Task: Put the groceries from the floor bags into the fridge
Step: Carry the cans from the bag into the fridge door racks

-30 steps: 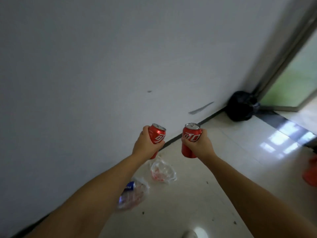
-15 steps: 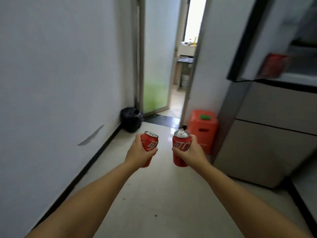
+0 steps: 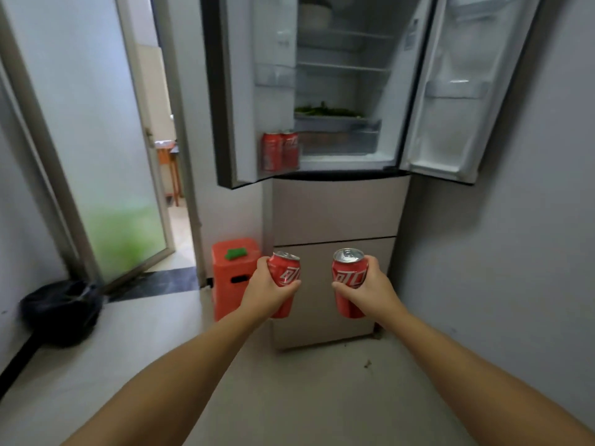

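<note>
Two red cans I see: left hand (image 3: 264, 292) grips left can (image 3: 285, 278), right hand (image 3: 375, 292) grips right can (image 3: 349, 278), before the open fridge (image 3: 338, 204).

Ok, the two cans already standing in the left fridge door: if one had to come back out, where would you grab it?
Probably the nearer can, round its upper body, coming from the open front. Both stand upright and touching in the door shelf, whose rail covers their bases, and the other can blocks one side, so only the top half is free.
</note>
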`<state>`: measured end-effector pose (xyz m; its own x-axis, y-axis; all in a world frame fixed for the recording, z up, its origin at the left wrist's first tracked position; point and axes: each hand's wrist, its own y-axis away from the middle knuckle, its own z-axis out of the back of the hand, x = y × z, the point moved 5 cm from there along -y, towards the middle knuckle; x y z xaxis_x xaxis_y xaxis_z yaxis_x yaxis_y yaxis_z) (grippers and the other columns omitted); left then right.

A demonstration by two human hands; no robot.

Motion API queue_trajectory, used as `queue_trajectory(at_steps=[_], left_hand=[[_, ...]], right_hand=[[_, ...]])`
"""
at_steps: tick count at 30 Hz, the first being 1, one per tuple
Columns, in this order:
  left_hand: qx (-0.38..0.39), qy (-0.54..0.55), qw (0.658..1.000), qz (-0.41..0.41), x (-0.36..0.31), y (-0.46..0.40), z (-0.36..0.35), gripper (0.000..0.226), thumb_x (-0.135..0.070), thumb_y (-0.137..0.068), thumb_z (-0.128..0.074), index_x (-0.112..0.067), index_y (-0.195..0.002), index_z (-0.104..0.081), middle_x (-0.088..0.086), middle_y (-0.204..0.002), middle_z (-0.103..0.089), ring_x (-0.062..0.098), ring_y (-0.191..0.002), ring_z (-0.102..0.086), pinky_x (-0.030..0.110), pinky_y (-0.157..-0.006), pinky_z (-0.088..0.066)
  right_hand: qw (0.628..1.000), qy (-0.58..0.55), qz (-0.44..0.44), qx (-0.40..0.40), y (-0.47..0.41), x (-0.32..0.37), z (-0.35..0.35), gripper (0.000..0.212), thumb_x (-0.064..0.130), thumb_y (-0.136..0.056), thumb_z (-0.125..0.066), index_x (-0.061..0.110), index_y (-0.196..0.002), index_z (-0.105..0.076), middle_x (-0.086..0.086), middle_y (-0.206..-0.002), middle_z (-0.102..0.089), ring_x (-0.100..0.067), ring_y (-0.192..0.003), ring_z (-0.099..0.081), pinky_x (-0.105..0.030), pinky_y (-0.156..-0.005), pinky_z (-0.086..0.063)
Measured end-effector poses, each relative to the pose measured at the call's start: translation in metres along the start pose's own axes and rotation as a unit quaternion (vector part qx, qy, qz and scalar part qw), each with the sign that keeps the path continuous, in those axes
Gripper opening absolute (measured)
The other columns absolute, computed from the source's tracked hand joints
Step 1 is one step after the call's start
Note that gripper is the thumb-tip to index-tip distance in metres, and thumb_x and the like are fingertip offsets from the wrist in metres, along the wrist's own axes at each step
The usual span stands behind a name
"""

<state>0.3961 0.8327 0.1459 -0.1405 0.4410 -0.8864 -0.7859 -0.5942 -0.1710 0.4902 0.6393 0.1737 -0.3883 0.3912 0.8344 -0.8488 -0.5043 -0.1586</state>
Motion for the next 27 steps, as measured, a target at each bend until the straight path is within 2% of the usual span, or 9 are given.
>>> queue_trajectory(at_steps=[7,11,16,19,22,24,27], left_hand=[[0.029,0.007,0.996,-0.085,-0.067,-0.150,-0.049,0.070,-0.032,-0.074,-0.078,-0.017,-0.128,-0.036,-0.004,-0.108,-0.053,0.014,-0.096,-0.055,0.027,-0.080,-0.045],[0.050,0.014,0.992,-0.116,-0.098,-0.234,-0.066,0.071,-0.034,-0.074,-0.078,-0.019,-0.128,-0.036,-0.003,-0.113,-0.055,0.013,-0.098,-0.056,0.026,-0.081,-0.044],[0.044,0.035,0.987,-0.147,-0.139,-0.314,-0.069,0.067,-0.032,-0.075,-0.077,-0.018,-0.127,-0.036,-0.001,-0.113,-0.054,0.013,-0.097,-0.054,0.027,-0.080,-0.044],[0.021,0.037,0.982,-0.184,-0.165,-0.350,-0.058,0.065,-0.030,-0.076,-0.077,-0.017,-0.125,-0.036,-0.006,-0.108,-0.051,0.010,-0.097,-0.053,0.024,-0.080,-0.042],[-0.006,0.061,0.976,-0.210,-0.190,-0.381,-0.038,0.065,-0.031,-0.075,-0.078,-0.021,-0.124,-0.036,-0.004,-0.112,-0.055,0.012,-0.102,-0.056,0.028,-0.085,-0.047],[-0.041,0.074,0.968,-0.235,-0.208,-0.399,-0.021,0.061,-0.028,-0.074,-0.079,-0.023,-0.119,-0.037,-0.006,-0.108,-0.056,0.011,-0.099,-0.059,0.025,-0.083,-0.048],[-0.115,0.072,0.941,-0.310,-0.246,-0.416,0.012,0.059,-0.022,-0.071,-0.081,-0.022,-0.114,-0.041,-0.011,-0.097,-0.059,0.003,-0.089,-0.061,0.016,-0.076,-0.050]], right_hand=[[0.998,-0.011,0.009,-0.064,-0.128,-0.007,0.042,0.072,0.031,-0.075,-0.078,0.019,-0.131,-0.034,-0.002,-0.127,-0.054,-0.020,-0.115,-0.053,-0.034,-0.095,-0.044],[0.994,-0.015,0.016,-0.106,-0.202,-0.001,0.066,0.070,0.030,-0.074,-0.078,0.019,-0.130,-0.036,-0.001,-0.121,-0.055,-0.015,-0.105,-0.053,-0.030,-0.089,-0.043],[0.987,-0.070,0.043,-0.142,-0.283,0.018,0.090,0.069,0.025,-0.075,-0.078,0.018,-0.130,-0.038,0.001,-0.117,-0.055,-0.016,-0.107,-0.054,-0.030,-0.088,-0.042],[0.983,-0.089,0.079,-0.138,-0.331,0.037,0.095,0.066,0.024,-0.076,-0.077,0.019,-0.129,-0.038,0.003,-0.113,-0.054,-0.014,-0.104,-0.053,-0.029,-0.087,-0.042],[0.975,-0.113,0.129,-0.145,-0.381,0.063,0.096,0.068,0.024,-0.076,-0.077,0.017,-0.130,-0.038,0.005,-0.111,-0.053,-0.014,-0.102,-0.054,-0.029,-0.085,-0.041],[0.966,-0.130,0.173,-0.143,-0.415,0.085,0.096,0.068,0.024,-0.075,-0.077,0.017,-0.131,-0.039,0.005,-0.110,-0.054,-0.013,-0.101,-0.055,-0.028,-0.084,-0.042],[0.935,-0.167,0.278,-0.143,-0.462,0.134,0.102,0.058,0.019,-0.074,-0.078,0.018,-0.120,-0.043,0.011,-0.099,-0.058,-0.005,-0.090,-0.058,-0.014,-0.077,-0.045]])
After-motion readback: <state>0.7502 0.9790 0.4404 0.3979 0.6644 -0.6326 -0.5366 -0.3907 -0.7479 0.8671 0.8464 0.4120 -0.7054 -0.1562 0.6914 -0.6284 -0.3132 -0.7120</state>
